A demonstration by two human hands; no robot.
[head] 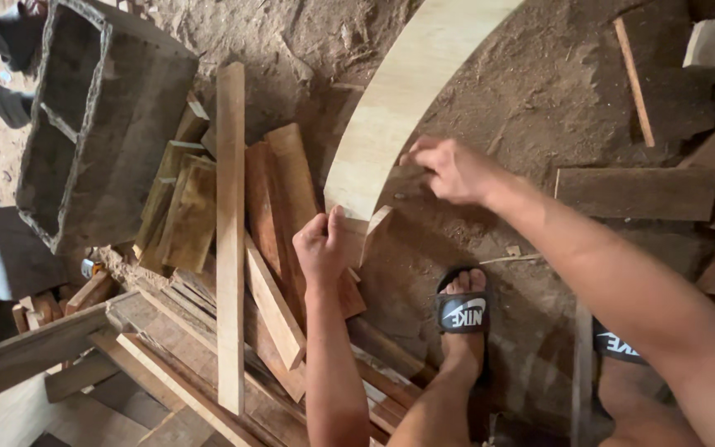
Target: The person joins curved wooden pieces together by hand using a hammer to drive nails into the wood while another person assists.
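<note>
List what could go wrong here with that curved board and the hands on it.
1. The left hand grips only the bottom end of the pale curved wooden board, so the tall piece might tip sideways.
2. The foot in a black open-toed sandal stands just below and could be struck.
3. The right hand on the rough edge may catch splinters.

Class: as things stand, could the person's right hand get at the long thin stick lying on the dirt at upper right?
Probably yes: the right hand rests on the curved pale board, and only bare dirt floor separates it from the thin stick.
</note>
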